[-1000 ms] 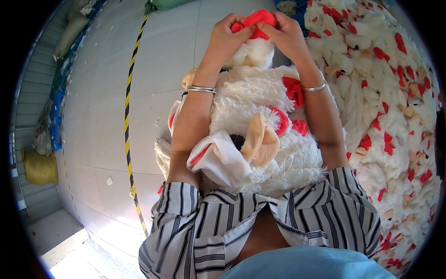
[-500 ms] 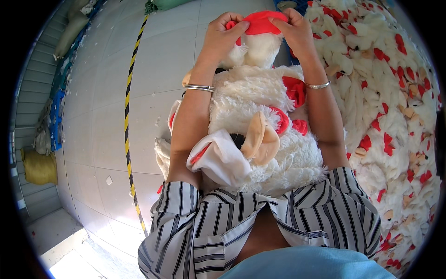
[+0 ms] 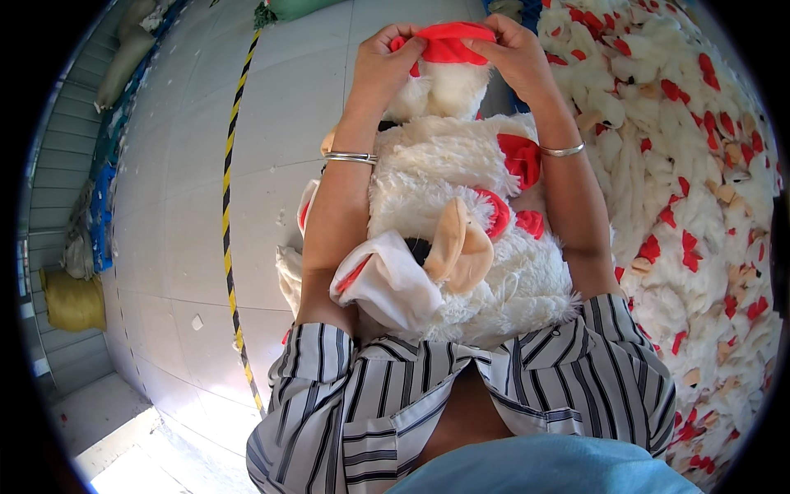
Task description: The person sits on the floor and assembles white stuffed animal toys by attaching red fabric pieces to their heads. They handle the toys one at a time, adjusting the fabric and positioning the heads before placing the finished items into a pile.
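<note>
At the top of the view I hold a red fabric piece [image 3: 453, 41] of a white plush skin [image 3: 448, 86] that hangs below it. My left hand [image 3: 385, 67] pinches its left end, thumb toward the middle. My right hand [image 3: 520, 64] grips its right end, thumb laid across the front. Between my forearms lies a heap of fluffy white plush skins [image 3: 436, 156] with red patches. On this heap, near my chest, are a white flap with a red slit [image 3: 391, 280] and a beige ear-shaped piece [image 3: 457, 247].
A large pile of white plush skins with red and beige parts [image 3: 675, 206] spreads along my right. Left of me, a black-and-yellow tape line [image 3: 228, 189] runs across the grey tiled floor [image 3: 164, 247]. A yellow sack [image 3: 72, 300] and blue crates [image 3: 103, 216] stand at the far left.
The red fabric and the plush below it have shifted slightly left and turned a little. My right fingers have moved left along with them. Both hands keep hold.
</note>
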`<state>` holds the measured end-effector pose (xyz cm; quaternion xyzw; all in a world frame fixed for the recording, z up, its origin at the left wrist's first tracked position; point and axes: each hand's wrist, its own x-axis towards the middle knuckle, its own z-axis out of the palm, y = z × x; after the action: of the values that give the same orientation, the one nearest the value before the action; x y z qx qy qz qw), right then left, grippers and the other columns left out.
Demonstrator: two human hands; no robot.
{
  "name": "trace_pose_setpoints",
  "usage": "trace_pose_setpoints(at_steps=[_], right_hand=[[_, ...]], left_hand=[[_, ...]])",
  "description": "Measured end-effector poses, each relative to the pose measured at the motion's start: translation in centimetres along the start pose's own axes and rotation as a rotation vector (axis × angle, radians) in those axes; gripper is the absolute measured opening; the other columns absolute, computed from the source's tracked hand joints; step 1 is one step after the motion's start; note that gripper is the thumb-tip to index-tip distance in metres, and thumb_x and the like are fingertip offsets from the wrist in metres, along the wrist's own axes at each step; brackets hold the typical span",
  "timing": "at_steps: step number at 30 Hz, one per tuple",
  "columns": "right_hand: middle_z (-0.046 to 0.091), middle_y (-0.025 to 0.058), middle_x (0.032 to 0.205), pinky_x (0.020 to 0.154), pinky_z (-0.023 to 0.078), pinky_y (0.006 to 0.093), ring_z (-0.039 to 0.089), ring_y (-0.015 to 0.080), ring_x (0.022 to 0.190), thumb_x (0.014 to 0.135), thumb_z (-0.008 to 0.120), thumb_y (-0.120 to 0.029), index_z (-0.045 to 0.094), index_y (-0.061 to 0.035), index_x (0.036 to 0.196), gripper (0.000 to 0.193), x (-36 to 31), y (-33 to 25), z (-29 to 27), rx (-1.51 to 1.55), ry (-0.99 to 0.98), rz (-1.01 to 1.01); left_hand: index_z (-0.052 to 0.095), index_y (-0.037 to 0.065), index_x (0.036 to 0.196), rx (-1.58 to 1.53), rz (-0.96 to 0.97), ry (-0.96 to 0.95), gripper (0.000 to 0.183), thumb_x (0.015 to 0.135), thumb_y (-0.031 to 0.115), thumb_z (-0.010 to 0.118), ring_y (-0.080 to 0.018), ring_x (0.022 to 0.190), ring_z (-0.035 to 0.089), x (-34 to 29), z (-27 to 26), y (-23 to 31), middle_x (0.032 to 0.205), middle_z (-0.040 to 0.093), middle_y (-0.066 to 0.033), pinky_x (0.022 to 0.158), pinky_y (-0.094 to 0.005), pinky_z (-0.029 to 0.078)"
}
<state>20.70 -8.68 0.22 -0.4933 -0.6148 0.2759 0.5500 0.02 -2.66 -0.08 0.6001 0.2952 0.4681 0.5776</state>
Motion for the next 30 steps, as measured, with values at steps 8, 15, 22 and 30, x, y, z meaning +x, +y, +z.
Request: trace_pose_setpoints(at_steps=[8,15,22,30], right_hand=[[0.064,-0.0019,0.089,0.073,0.047,0.0204,0.058,0.0054,0.082,0.087,0.074,-0.017,0.065,-0.0037,0.097,0.02,-0.2,-1.7,0.2,0.083,-0.028,0.077],[0.052,-0.005,0.071,0.058,0.042,0.0199,0.049,0.0033,0.065,0.088,0.072,-0.023,0.065,-0.006,0.087,0.019,0.1,-1.2,-2.0,0.205,0.307,0.133],[0.05,-0.0057,0.067,0.051,0.035,0.0201,0.045,0.0022,0.06,0.089,0.07,-0.039,0.063,-0.0044,0.087,0.035,-1.2,-4.2,2.7,-0.233,-0.053,0.005],[0.053,-0.0017,0.066,0.053,0.036,0.0216,0.045,0.0044,0.061,0.091,0.068,-0.033,0.06,-0.0009,0.083,0.034,-0.8,-2.8,2.1,-0.303,-0.041,-0.04]], left_hand=[[0.069,0.001,0.105,0.0,-0.02,-0.179,0.023,0.092,0.02,0.066,-0.005,0.062,0.053,-0.2,-0.7,-0.3,0.073,0.062,0.0008,0.056,-0.0209,0.044],[0.068,0.003,0.097,-0.245,0.013,-0.262,0.02,0.093,0.023,0.066,-0.006,0.065,0.054,-0.7,-0.7,0.4,0.072,0.06,0.0012,0.06,-0.02,0.044],[0.068,0.002,0.098,-0.112,0.008,-0.208,0.018,0.093,0.019,0.065,-0.0057,0.064,0.054,-0.6,0.0,0.5,0.075,0.063,0.0007,0.06,-0.0199,0.045],[0.068,0.004,0.102,0.092,0.045,-0.212,0.015,0.093,0.015,0.063,-0.0036,0.065,0.053,-1.2,0.3,0.9,0.078,0.064,0.0023,0.057,-0.0187,0.043]])
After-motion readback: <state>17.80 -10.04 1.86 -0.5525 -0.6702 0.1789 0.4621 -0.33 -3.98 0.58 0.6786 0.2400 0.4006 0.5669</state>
